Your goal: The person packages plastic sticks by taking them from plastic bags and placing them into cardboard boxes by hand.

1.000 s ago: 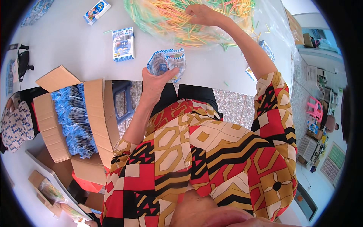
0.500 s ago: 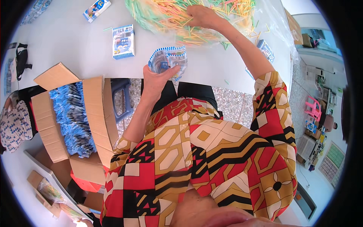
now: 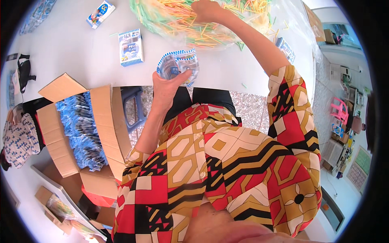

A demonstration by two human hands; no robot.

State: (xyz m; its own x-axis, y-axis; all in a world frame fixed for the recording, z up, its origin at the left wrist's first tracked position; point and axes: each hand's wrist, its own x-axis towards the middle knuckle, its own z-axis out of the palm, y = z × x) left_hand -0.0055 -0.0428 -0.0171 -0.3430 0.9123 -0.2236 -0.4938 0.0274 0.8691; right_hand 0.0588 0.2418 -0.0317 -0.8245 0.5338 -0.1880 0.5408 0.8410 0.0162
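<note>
My left hand (image 3: pixel 167 87) grips a small clear plastic pouch (image 3: pixel 167 67) with blue-and-white striped edges, thumb on its front and its mouth spread at the top. It is held above the table's near edge. Farther off, my right hand (image 3: pixel 206 12) rests on a big heap of thin pastel sticks (image 3: pixel 184 22) in orange, yellow and green. Its fingers are curled down among the sticks, and their tips are hidden. The heap lies on a large, clear plastic bag (image 3: pixel 156 30) that is spread out.
Blue-and-white packs lie on the table: one (image 3: pixel 131 47) left of the pouch, another (image 3: pixel 100 14) beyond it, a third (image 3: pixel 285 49) by my right forearm. At left, an open cardboard box (image 3: pixel 50 133) holds many blue pouches (image 3: pixel 81 129). A blue stool (image 3: pixel 133 109) and another person's patterned sleeve (image 3: pixel 22 137) are near.
My right hand has shifted slightly left and farther over the heap of sticks. My left hand still holds the pouch in nearly the same place. The whole view has tilted a little.
</note>
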